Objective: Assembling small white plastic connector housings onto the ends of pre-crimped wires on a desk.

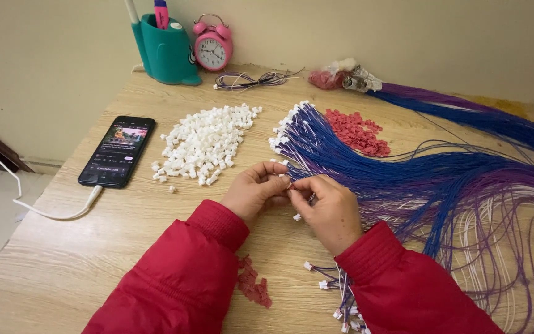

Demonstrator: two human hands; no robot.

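Pinching a small connector (pixel 290 185) between the fingertips, the left hand (pixel 256 190) and right hand (pixel 329 207) meet over the counter (pixel 63 260), both closed on the part. A fan of blue and purple wires (pixel 366 161) already carries white housings at its ends. Judging by the large pile of loose white housings (pixel 205 142) and the red housings (pixel 358 132), much work remains; a few finished leads (pixel 335 291) lie near the right sleeve.

Bare table (pixel 94 247) lies open left of the hands, between phone (pixel 117 151) and sleeve; white connectors (pixel 204 142) block ahead, wires (pixel 415 179) crowd the right, red pieces (pixel 254 286) lie beneath
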